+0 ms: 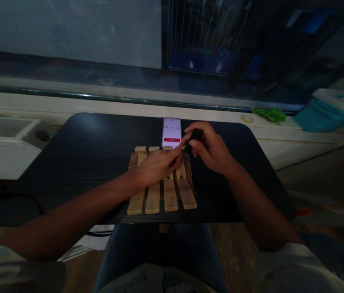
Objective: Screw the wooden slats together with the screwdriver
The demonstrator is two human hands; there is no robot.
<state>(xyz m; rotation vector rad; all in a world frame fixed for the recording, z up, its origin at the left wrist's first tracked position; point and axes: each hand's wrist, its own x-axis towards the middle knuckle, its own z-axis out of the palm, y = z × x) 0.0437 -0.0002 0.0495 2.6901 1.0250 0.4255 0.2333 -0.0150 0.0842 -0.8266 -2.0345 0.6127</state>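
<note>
Several pale wooden slats (152, 199) lie side by side over a rough brown board (133, 161) on the table. My left hand (158, 166) rests across the slats, its fingers curled down near the right-hand ones. What its fingertips grip, if anything, is hidden. Just to the right and slightly above, my right hand (210, 148) is closed around a small black object (195, 136), perhaps a handle. The lower end of that object comes close to my left fingertips, and the dim light hides its exact kind. Small dark holes show in the slats under my left hand.
A lit phone (172, 129) with a running timer lies just beyond the slats on the dark table (98, 142). On the windowsill are a tape roll (247, 118), a green cloth (270, 114) and a teal bin (327, 114). A radiator (9, 138) stands left.
</note>
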